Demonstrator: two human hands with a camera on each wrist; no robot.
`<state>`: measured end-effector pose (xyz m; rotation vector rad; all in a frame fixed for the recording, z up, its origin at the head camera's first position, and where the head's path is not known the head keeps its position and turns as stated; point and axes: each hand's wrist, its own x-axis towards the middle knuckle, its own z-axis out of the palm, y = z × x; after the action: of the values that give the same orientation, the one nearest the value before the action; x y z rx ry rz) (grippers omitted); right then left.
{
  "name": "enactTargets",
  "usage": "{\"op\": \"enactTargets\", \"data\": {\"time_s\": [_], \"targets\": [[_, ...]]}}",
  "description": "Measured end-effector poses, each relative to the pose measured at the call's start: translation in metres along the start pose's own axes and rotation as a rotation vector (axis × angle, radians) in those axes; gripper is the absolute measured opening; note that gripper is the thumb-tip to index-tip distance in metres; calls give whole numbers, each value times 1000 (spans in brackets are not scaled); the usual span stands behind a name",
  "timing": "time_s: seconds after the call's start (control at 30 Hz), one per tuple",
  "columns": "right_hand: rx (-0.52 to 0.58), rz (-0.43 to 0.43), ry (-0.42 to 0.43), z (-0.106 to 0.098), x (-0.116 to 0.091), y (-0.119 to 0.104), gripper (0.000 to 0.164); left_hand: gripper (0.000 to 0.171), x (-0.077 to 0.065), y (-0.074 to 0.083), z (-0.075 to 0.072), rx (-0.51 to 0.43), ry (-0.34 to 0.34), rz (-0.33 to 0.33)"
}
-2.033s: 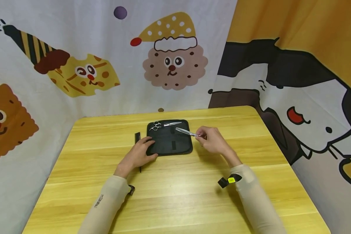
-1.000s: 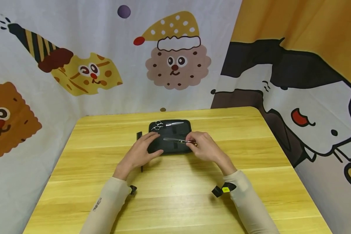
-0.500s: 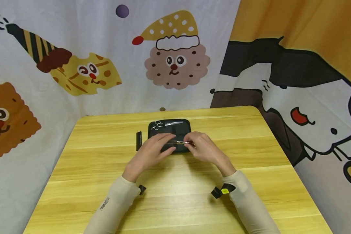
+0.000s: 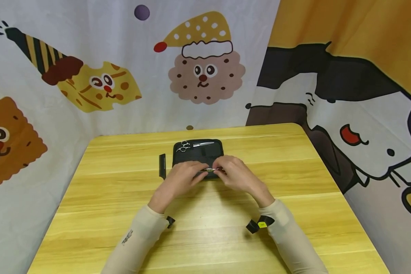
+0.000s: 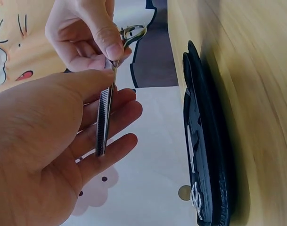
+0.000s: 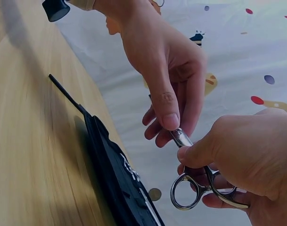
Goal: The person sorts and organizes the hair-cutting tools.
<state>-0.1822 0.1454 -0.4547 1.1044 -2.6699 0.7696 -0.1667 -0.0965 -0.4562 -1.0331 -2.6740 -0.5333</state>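
Toothed scissors (image 5: 104, 117) sit between the fingers of both hands, raised off the table (image 4: 205, 243) and above a black case (image 4: 191, 155). The right hand (image 6: 256, 155) is clamped on the shanks with thumb and fingers, the ring handles (image 6: 173, 194) showing just beside its thumb. The left hand (image 5: 53, 141) pinches near the pivot: its thumb presses on the metal, while the toothed blade lies across its other fingers, which are slightly spread. Past the fingertips, along the far side of the case, lies a second pair of scissors (image 4: 203, 144). Left of the left fingers, a black comb (image 4: 162, 165) lies on the table, partly hidden behind the hand.
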Motion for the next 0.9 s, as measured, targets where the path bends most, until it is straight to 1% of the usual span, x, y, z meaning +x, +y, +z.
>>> {"op": "enactTargets", "data": {"time_s": [0.23,0.43,0.57,0.77,0.9], "targets": [[-29,-2,-15,1,0,-2,4,12,2,2,2,17,25,24],[-40,-6,-12,2,-1,-3,6,10,1,2,3,35,20,21],[-36,-3,-10,2,-1,-3,8,9,0,2,4,44,30,25],[-32,11,-12,2,-1,-4,6,5,0,0,4,56,64,48],[-11,13,8,0,-1,-5,6,4,0,-2,2,53,108,72]]}}
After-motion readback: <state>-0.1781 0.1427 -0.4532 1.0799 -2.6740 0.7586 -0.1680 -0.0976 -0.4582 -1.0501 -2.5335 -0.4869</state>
